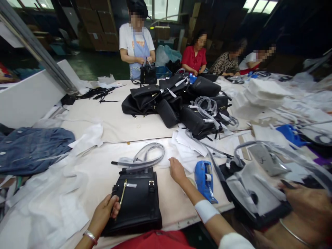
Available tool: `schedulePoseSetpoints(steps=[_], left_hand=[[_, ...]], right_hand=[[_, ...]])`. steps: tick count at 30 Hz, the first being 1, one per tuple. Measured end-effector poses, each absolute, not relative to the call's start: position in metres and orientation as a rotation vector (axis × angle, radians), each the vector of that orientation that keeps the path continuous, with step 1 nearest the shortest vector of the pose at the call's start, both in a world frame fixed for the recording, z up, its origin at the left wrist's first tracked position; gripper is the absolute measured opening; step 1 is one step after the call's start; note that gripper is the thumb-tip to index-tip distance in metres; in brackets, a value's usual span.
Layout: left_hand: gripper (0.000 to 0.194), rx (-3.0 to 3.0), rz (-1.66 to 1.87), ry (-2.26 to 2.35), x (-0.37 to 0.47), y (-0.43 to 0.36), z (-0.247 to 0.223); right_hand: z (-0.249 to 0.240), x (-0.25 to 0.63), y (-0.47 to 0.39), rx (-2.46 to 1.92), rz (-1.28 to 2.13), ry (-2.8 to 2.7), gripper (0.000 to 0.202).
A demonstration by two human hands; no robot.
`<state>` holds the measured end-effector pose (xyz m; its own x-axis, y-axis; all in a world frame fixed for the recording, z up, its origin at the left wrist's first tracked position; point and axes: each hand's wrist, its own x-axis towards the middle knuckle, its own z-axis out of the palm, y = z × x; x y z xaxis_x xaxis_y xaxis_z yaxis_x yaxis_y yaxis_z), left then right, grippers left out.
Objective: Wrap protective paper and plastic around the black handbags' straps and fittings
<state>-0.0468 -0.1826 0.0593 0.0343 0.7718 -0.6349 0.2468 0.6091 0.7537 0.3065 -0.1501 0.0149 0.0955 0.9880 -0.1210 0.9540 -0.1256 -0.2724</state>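
Observation:
A black bag (140, 200) with a gold zip (123, 192) and a small buckle lies flat in front of me. My left hand (108, 207) is closed at the bag's left side, its fingers curled over the edge by the zip. Behind the bag rests a coiled strap (155, 162) in clear plastic wrap. My right hand (177, 171) is raised off to the bag's right with curled fingers, close to white paper sheets (190, 145); whatever it may pinch is hidden. Right of that forearm stands a blue tape dispenser (204, 180).
Black bags (166, 100) are piled mid-table. A denim garment (33, 148) and white wrapping sheets (59, 193) lie left. At right, a co-worker's hand (306, 204) is beside a paper-stuffed bag (256, 193). Several people (140, 45) work across the table. White foam sheets (261, 93) are stacked behind.

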Motion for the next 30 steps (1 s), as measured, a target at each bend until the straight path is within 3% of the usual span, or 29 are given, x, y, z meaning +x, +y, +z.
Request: schedulePoseSetpoints(steps=[3, 8, 15, 19, 26, 30], left_hand=[[0.040, 0.929, 0.514, 1.558, -0.045, -0.182, 0.058], [0.041, 0.930, 0.577, 1.636, -0.037, -0.181, 0.066], [0.052, 0.904, 0.609, 1.593, -0.032, -0.178, 0.087], [0.047, 0.784, 0.800, 1.464, -0.040, -0.176, 0.094], [0.038, 0.771, 0.939, 1.247, -0.057, -0.166, 0.095], [0.031, 0.993, 0.922, 1.213, -0.065, -0.166, 0.099]], right_hand=[[0.007, 0.302, -0.129, -2.207, 0.379, -2.138, 0.052], [0.006, 0.319, -0.105, -2.145, 0.422, -2.250, 0.017], [0.033, 0.345, -0.094, -2.231, 0.312, -2.111, 0.035], [0.046, 0.336, -0.106, -1.945, 0.172, -1.745, 0.037], [0.077, 0.231, -0.133, -1.580, 0.700, -1.399, 0.029], [0.060, 0.147, -0.135, -1.570, 1.028, -1.038, 0.052]])
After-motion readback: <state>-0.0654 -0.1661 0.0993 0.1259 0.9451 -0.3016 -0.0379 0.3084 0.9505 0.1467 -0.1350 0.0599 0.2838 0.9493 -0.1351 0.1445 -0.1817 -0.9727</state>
